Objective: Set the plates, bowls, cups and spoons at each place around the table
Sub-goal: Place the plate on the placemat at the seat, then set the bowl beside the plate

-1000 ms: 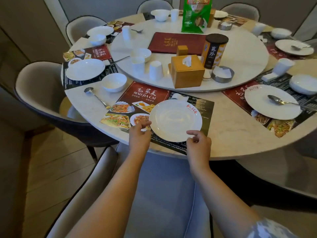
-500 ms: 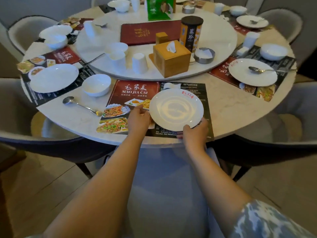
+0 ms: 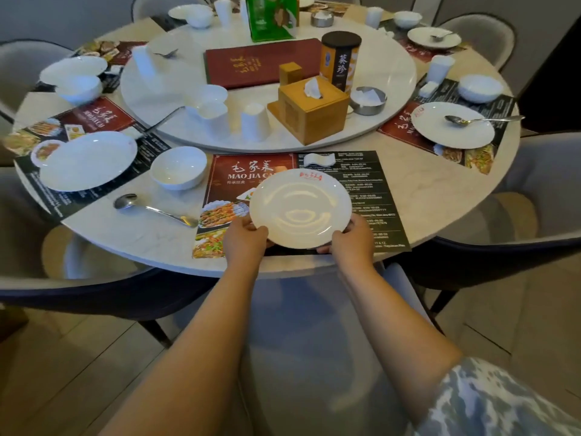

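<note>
Both hands grip white plate (image 3: 300,207) at its near rim: left hand (image 3: 243,242) on left edge, right hand (image 3: 352,239) on right edge. Plate sits over paper placemat (image 3: 371,196) at near table (image 3: 434,196) edge. Bowl (image 3: 178,167) and spoon (image 3: 154,209) lie left of placemat. Two upturned cups (image 3: 255,121) on turntable (image 3: 390,86) beside wooden tissue box (image 3: 309,110).

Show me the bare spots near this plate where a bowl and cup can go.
Bare marble lies right of the placemat, toward the right-hand plate, and left between the placemat and the spoon. Near the lazy Susan's front edge it is crowded: cups, tissue box. Both hands hold the plate.
</note>
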Demonstrator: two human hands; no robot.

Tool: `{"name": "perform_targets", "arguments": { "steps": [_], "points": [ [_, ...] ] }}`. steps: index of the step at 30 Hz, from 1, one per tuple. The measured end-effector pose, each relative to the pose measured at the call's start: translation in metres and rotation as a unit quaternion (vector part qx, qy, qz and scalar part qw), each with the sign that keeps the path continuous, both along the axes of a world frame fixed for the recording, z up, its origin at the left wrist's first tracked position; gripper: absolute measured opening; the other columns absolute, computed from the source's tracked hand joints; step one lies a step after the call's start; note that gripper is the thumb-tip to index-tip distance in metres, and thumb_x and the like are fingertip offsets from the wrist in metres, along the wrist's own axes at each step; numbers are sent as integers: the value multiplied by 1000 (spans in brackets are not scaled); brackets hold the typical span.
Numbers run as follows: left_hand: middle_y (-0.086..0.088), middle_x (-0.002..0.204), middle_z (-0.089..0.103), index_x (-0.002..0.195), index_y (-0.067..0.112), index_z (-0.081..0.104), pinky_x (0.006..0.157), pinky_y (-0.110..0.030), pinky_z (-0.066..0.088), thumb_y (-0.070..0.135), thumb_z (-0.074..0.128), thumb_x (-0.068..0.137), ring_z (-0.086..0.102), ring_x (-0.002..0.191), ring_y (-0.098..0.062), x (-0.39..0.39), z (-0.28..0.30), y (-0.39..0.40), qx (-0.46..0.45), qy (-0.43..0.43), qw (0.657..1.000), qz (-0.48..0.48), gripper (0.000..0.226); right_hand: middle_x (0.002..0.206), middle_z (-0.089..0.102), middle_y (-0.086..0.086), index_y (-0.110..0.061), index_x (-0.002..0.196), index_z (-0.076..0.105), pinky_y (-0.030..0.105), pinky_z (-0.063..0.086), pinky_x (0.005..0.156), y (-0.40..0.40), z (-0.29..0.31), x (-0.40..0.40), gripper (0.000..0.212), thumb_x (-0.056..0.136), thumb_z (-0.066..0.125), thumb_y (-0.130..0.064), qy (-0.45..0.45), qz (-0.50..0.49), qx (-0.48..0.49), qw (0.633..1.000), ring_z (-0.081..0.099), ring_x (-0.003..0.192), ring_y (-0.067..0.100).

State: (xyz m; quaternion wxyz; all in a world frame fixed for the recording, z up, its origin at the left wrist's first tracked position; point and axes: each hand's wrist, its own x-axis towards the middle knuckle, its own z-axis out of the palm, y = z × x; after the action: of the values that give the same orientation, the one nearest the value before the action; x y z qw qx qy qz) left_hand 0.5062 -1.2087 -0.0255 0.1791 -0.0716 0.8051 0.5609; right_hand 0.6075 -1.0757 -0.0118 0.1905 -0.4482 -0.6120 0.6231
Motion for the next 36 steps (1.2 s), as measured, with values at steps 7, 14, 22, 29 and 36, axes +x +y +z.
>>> {"name": "perform_targets", "arguments": {
  "steps": [7, 14, 22, 29, 36],
  "points": [
    [-1, 99, 68, 116, 11, 59, 66, -25, 58, 4, 58, 85, 68, 74, -9, -3, 2, -48, 4, 5, 999, 52, 32, 111, 64, 4, -16, 114, 56, 26, 53, 44, -33, -6, -26, 42, 86, 40, 10, -12, 49, -12, 999, 68, 50, 23],
    [1, 97, 68, 113, 15, 60, 72, -27, 59, 4, 59, 86, 68, 76, -8, -5, 4, -54, 4, 6, 998, 55, 29, 109, 64, 2, -22, 110, 54, 33, 56, 51, -33, -1, -40, 44, 86, 36, 9, -33, 79, 36, 996, 67, 52, 22],
    [5, 90, 69, 90, 32, 56, 83, -34, 58, 11, 57, 90, 70, 84, -14, -18, 12, -71, 3, 24, 1000, -7, 21, 106, 63, 2, -27, 103, 54, 20, 45, 38, -48, 4, -57, 42, 89, 39, 9, -47, 66, 75, 994, 70, 66, 30],
    [-4, 90, 71, 108, 30, 59, 83, -38, 59, 15, 49, 97, 71, 80, -19, -41, 16, -104, 57, -29, 992, -106, 21, 130, 42, 11, -22, 129, 58, 41, 54, 92, -101, -3, -61, 43, 89, 51, -6, -69, -78, 128, 986, 59, 102, 29],
    [-4, 105, 69, 115, 16, 64, 75, -29, 58, 14, 49, 97, 68, 86, -12, -85, 36, -160, 45, -7, 986, -158, 25, 123, 47, 6, -24, 113, 62, 33, 51, 83, -193, 15, -87, 32, 90, 53, -4, -31, -113, 91, 989, 59, 103, 24]
  ]
}}
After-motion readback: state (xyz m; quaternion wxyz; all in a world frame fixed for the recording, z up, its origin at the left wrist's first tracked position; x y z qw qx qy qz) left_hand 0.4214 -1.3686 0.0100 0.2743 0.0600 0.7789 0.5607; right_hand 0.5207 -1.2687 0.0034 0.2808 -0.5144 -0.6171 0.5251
